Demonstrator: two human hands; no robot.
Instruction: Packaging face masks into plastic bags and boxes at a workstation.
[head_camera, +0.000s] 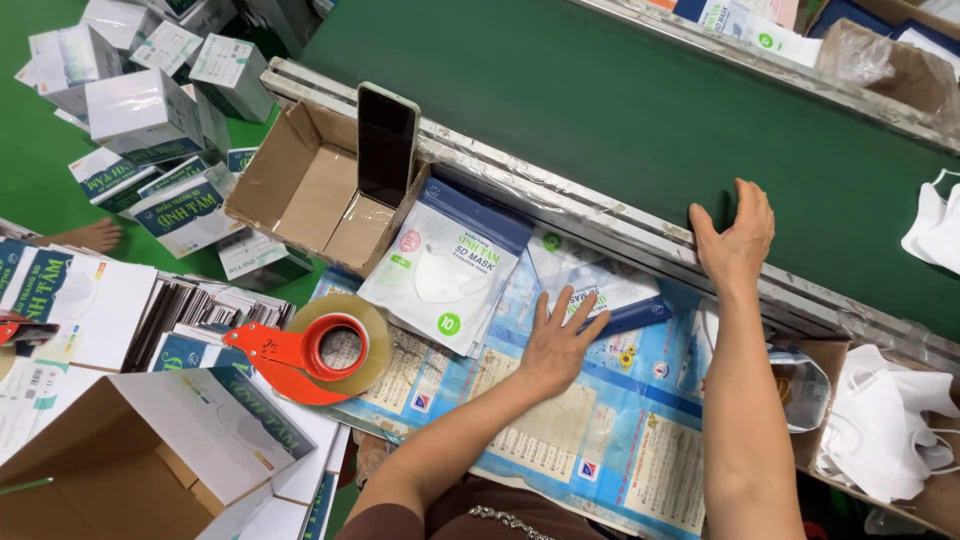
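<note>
Mask packets (590, 290): stacked on the tabletop (600, 430) beside the belt (600, 110), pressed flat under the left hand (556, 340), fingers spread, nothing gripped. Right hand (738, 235) laid open on the belt edge, seemingly for support. Tape dispenser (310, 355) kept within reach.

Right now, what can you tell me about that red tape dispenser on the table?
The tape dispenser is a flat red holder, apparently plastic, with a pointed handle and a round hub carrying a thick roll of clear packing tape. It lies flat near the table's left side, resting on a blue printed sheet and overlapping flattened cartons. Neither hand touches it; the left hand presses a mask packet to its right.
</note>
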